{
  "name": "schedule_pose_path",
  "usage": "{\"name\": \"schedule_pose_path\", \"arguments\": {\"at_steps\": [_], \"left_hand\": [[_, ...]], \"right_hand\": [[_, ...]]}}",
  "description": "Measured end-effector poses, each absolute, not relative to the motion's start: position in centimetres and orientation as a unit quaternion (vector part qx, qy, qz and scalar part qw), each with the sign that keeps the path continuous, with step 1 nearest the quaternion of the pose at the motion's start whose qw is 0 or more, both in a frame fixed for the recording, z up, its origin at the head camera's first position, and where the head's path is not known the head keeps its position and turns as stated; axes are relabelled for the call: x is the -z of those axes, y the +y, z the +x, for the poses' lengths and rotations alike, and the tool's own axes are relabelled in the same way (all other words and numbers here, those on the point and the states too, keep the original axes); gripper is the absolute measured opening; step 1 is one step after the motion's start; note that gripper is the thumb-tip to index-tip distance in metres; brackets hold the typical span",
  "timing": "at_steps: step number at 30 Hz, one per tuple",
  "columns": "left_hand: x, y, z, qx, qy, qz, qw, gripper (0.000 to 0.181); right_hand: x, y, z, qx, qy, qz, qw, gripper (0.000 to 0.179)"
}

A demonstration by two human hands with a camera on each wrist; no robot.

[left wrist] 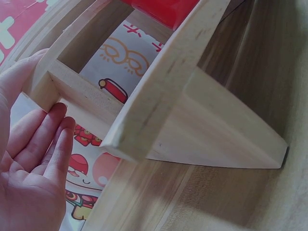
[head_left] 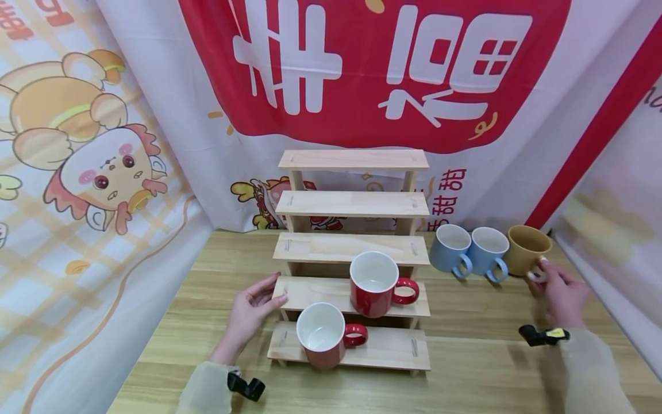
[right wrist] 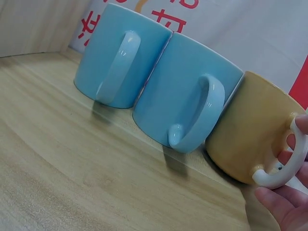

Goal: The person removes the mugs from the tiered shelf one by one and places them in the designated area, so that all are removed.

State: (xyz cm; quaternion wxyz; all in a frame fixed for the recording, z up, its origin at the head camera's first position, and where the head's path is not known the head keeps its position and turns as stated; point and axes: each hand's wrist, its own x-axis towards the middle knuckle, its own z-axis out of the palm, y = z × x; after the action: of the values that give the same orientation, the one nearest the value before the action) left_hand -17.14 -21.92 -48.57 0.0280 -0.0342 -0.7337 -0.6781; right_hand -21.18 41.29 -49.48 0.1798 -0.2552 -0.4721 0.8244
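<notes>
My left hand (head_left: pixel 248 313) is at the left end of a stepped wooden shelf (head_left: pixel 305 247), thumb on one side of a plank's end and fingers on the other. Two red mugs with white insides are on the lower steps: one (head_left: pixel 320 333) on the lowest, another (head_left: pixel 373 287) one step up, handles to the right. Over on the right, my right hand (head_left: pixel 564 293) grips the white handle of a mustard-brown mug (right wrist: pixel 250 125). That mug stands on the table at the end of a row, beside a light blue mug (right wrist: pixel 185 86) and a second light blue mug (right wrist: pixel 122 53).
The wood-grain table (head_left: pixel 465 368) carries the shelf and the row of mugs. Printed cloth (head_left: pixel 170 69) hangs behind and along both sides, close behind the mugs. The shelf's upper steps (head_left: pixel 351 201) rise toward the back cloth.
</notes>
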Motion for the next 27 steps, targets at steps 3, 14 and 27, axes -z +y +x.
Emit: {"name": "schedule_pose_path", "arguments": {"at_steps": [3, 14, 27], "left_hand": [[48.6, -21.9, -17.1, 0.678, -0.734, -0.036, 0.029, 0.063], [48.6, -21.9, -17.1, 0.675, -0.736, -0.035, 0.031, 0.063], [48.5, -22.0, -17.0, 0.674, -0.737, -0.029, 0.027, 0.064]], "right_hand": [[49.6, 41.2, -21.0, -0.823, -0.476, -0.256, 0.176, 0.006], [50.2, 41.2, -21.3, -0.822, -0.464, -0.264, 0.196, 0.006], [47.7, 41.4, -20.8, -0.709, -0.572, -0.291, 0.29, 0.007]]}}
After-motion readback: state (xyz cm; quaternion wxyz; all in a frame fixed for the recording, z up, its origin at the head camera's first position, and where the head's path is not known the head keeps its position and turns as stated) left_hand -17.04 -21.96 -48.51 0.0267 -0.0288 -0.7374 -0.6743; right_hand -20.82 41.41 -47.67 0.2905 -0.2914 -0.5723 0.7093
